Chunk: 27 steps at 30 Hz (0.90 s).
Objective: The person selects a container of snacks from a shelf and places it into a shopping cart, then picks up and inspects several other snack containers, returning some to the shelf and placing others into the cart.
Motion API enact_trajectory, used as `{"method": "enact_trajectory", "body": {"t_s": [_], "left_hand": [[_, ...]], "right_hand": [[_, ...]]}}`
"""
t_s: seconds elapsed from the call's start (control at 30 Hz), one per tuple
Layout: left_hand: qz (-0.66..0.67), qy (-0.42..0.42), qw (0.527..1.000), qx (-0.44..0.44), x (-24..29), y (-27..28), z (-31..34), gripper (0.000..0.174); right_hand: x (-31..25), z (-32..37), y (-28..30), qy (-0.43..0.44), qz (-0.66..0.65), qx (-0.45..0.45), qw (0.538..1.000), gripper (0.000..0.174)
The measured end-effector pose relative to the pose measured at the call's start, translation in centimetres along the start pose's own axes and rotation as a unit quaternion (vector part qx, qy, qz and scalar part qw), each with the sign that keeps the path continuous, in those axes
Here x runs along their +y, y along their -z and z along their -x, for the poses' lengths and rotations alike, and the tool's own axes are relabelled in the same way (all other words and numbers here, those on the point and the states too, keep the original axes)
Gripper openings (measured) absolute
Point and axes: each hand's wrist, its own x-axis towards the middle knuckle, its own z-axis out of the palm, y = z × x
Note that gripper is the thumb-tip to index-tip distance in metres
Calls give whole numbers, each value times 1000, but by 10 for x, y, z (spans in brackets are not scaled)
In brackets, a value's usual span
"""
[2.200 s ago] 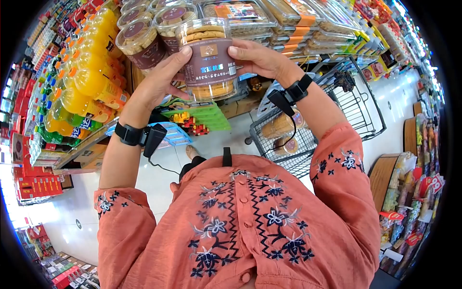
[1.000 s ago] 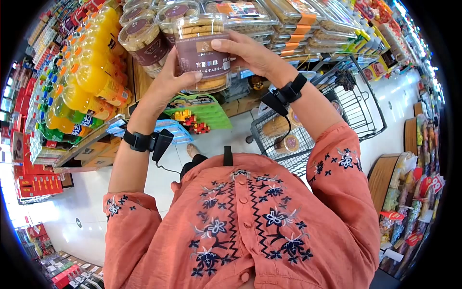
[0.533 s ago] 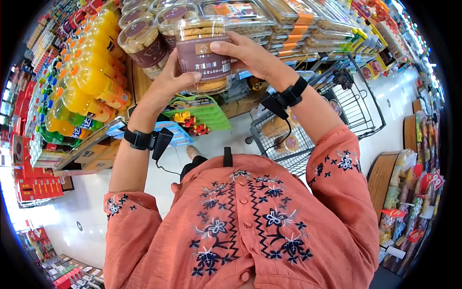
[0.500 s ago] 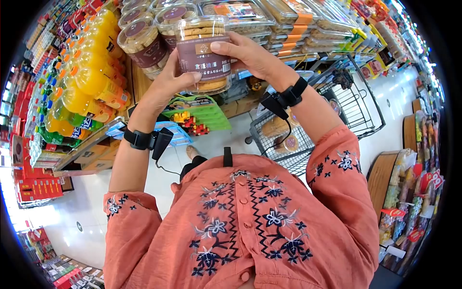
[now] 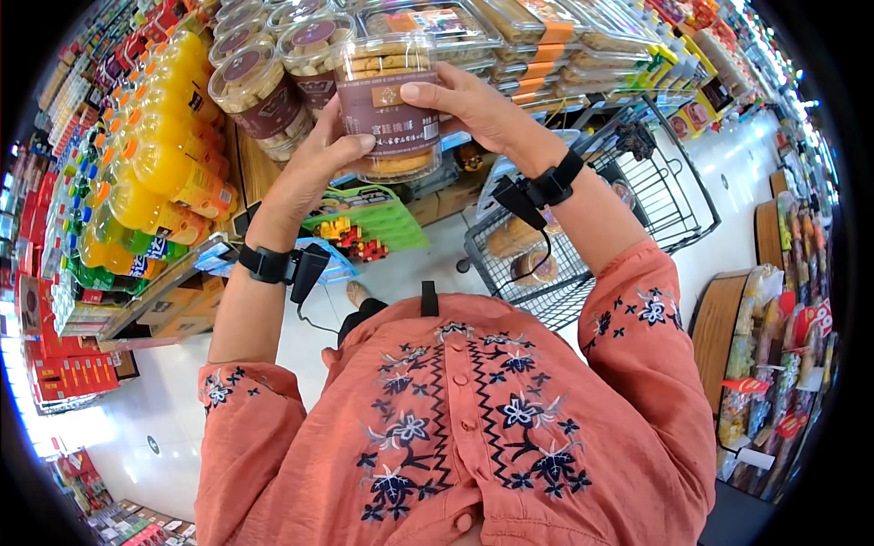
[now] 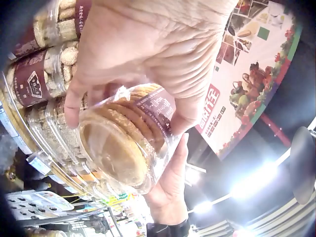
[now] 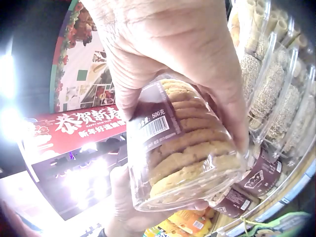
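Observation:
A clear plastic jar of stacked round cookies (image 5: 391, 109) with a brown paper label is held up in front of the shelf, nearly upright in the head view. My left hand (image 5: 314, 166) grips its left side, thumb across the lower front. On the opposite side my right hand (image 5: 478, 107) holds it, thumb on the upper label. The left wrist view shows the jar's base (image 6: 111, 150) facing that camera. A barcode (image 7: 154, 127) on the label shows in the right wrist view. Both hands' other fingers are largely hidden behind the jar in the head view.
Similar jars (image 5: 259, 100) stand on the shelf behind, beside stacked clear boxes of pastries (image 5: 533, 55). Orange drink bottles (image 5: 177, 164) crowd the left. A shopping cart (image 5: 546, 296) holding several packs stands at the right, and a green toy package (image 5: 382, 218) hangs below the hands.
Since the earliest frame my left thumb has shifted down the jar's front and my right thumb onto the label. Lately the grip stays the same, while the shelf has slid slightly left in view.

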Motion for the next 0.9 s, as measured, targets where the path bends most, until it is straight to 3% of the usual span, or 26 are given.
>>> {"method": "enact_trajectory", "body": {"t_s": [0.2,0.6,0.7,0.9], "left_hand": [[10,13,1000,16,-10,4,-8,93],[16,18,1000,18,-6,2,-7,88],[31,19,999,4,-4,4,-3,83],[48,3,999,26,-2,12,11,74]], "right_hand": [[8,-4,0,4,-5,42,999,83],[10,-8,8,-51,-16,10,998,75],[16,-8,12,-49,-41,9,998,71],[34,-5,16,-18,-211,-37,977,69]]}}
